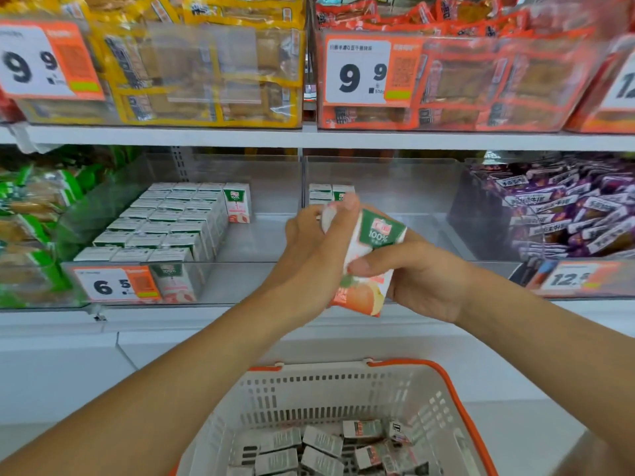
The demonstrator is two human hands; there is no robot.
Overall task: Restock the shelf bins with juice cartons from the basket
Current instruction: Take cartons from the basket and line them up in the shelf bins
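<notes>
Both hands hold one juice carton [374,249], white with a green top band and orange fruit print, tilted in front of the shelf. My left hand [316,249] grips its upper left side; my right hand [419,280] grips its lower right, thumb across the front. Behind them, the left clear bin [240,276] holds several rows of the same cartons [165,225]. The right clear bin [446,187] holds only a couple of cartons [324,192] at its back left. Below, a white basket [330,393] with orange rim holds several loose cartons [330,448].
Green snack bags [31,214] fill the bin at far left and purple packets [570,207] the bin at far right. The shelf above carries yellow [206,70] and orange [481,80] snack packs with price tags. A white shelf ledge [137,324] runs between bins and basket.
</notes>
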